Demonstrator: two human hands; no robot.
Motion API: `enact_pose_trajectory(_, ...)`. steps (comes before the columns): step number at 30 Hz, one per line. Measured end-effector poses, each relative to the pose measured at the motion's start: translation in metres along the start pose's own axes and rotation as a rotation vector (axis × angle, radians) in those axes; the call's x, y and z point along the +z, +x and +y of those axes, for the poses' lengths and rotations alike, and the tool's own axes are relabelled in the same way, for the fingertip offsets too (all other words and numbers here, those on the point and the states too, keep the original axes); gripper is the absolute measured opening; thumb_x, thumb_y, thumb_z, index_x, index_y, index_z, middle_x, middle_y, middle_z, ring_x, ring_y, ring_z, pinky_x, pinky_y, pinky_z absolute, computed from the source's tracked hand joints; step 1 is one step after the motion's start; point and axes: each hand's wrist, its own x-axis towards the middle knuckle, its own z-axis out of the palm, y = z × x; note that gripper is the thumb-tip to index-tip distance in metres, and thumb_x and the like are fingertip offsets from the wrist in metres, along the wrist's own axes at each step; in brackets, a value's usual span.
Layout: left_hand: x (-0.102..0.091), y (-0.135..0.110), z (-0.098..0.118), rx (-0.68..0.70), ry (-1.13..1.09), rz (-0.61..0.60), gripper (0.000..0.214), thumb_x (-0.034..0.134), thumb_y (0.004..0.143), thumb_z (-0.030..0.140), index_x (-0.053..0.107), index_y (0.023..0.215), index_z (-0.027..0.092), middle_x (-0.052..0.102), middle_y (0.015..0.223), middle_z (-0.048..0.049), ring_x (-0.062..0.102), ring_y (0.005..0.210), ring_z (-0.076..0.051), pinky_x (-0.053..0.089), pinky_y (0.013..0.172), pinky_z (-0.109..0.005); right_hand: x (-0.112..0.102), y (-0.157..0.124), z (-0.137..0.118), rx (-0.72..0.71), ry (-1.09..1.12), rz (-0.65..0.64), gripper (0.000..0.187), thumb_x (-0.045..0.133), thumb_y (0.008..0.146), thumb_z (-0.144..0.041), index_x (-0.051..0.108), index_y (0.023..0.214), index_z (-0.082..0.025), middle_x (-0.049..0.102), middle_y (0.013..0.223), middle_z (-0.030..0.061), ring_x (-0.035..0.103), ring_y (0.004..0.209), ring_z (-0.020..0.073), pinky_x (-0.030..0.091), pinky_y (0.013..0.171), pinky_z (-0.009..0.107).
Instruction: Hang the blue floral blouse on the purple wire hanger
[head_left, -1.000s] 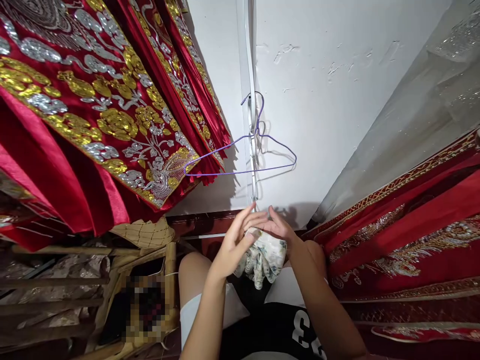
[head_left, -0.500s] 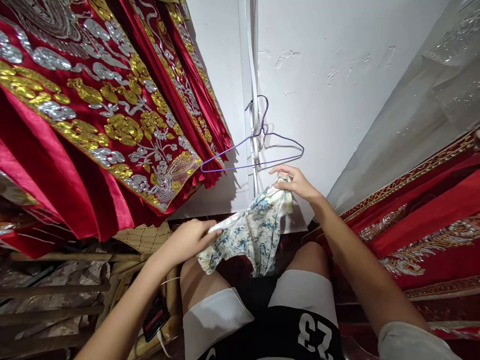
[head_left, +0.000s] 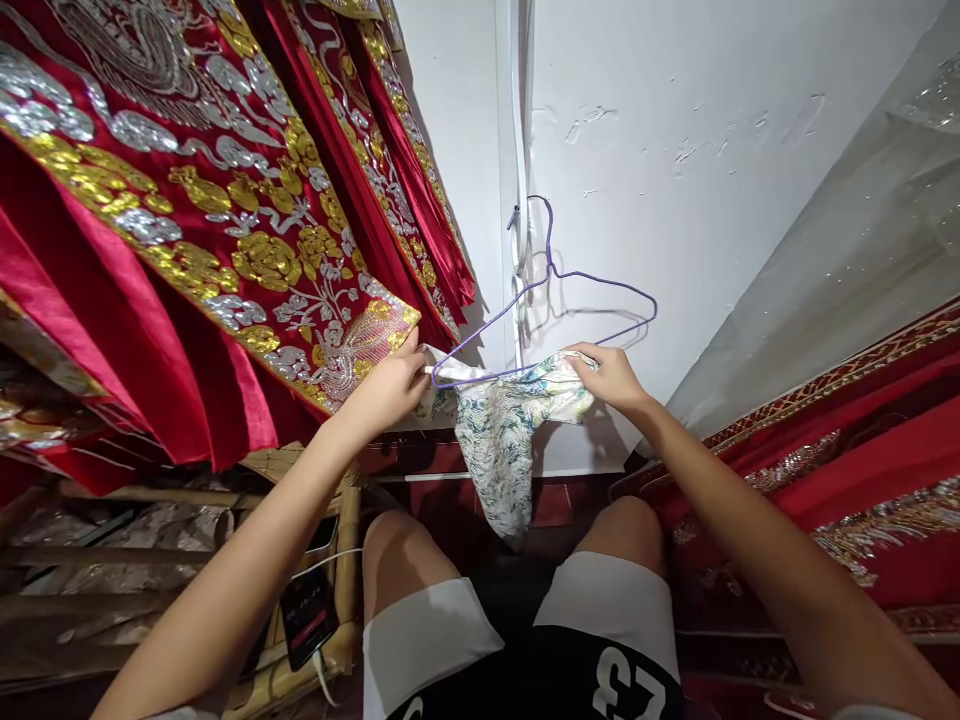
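A small white cloth with a blue-green print [head_left: 501, 430] is stretched between my two hands, just under the bottom wire of a purple wire hanger [head_left: 570, 305] that hangs on the white wall. My left hand [head_left: 390, 388] is closed on the cloth's left end, right at the hanger's left tip. My right hand [head_left: 611, 377] is closed on the cloth's right end, beneath the hanger's right side. The cloth's middle droops down toward my knees.
Red garments with gold and silver embroidery [head_left: 225, 220] hang close on the left, and more red embroidered fabric [head_left: 840, 460] lies on the right. A bamboo chair [head_left: 330, 560] with a phone [head_left: 307, 615] stands at lower left. My knees sit below.
Both hands rose with the cloth from lap height to the hanger and moved apart, spreading the bunched cloth out along the hanger's bottom wire.
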Motion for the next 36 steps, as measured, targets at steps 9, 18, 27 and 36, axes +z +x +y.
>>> enact_pose_trajectory(9, -0.002, -0.015, 0.016, 0.067, 0.203, -0.269, 0.027, 0.042, 0.094, 0.019, 0.065, 0.082, 0.013, 0.043, 0.157, -0.0245, 0.057, 0.135, -0.033, 0.045, 0.113, -0.045, -0.020, -0.013, -0.011, 0.067, -0.081, 0.013, 0.029, 0.055, 0.090, -0.035, 0.077, 0.104, -0.022, 0.080, 0.101, 0.0065, 0.071, 0.088, 0.0267, 0.050, 0.074, 0.034)
enact_pose_trajectory(18, -0.028, -0.015, 0.028, -0.064, 0.452, -0.284, 0.033, 0.045, 0.093, 0.011, 0.067, 0.117, 0.019, 0.074, 0.117, -0.0161, 0.075, 0.095, -0.032, 0.056, 0.085, -0.040, -0.017, -0.021, -0.025, 0.068, -0.080, 0.017, 0.029, 0.054, 0.092, -0.033, 0.077, 0.107, -0.024, 0.079, 0.108, 0.0063, 0.072, 0.096, 0.0278, 0.051, 0.080, 0.033)
enact_pose_trajectory(27, -0.024, -0.027, 0.038, -0.132, 0.500, -0.287, 0.028, 0.040, 0.095, 0.016, 0.067, 0.105, 0.014, 0.076, 0.096, -0.0166, 0.075, 0.087, -0.033, 0.053, 0.073, -0.036, -0.017, -0.030, -0.031, 0.045, -0.049, -0.005, 0.031, 0.051, 0.094, -0.033, 0.076, 0.109, -0.022, 0.079, 0.108, 0.0065, 0.072, 0.097, 0.0287, 0.049, 0.080, 0.034)
enact_pose_trajectory(36, -0.028, -0.004, 0.042, -0.077, 0.225, 0.045, 0.031, 0.035, 0.090, 0.014, 0.063, 0.103, 0.013, 0.072, 0.100, -0.0168, 0.071, 0.092, -0.030, 0.052, 0.076, -0.036, -0.002, -0.040, -0.046, 0.047, -0.223, 0.024, 0.032, 0.051, 0.091, -0.032, 0.077, 0.108, -0.025, 0.080, 0.098, 0.0059, 0.071, 0.088, 0.0276, 0.048, 0.074, 0.033)
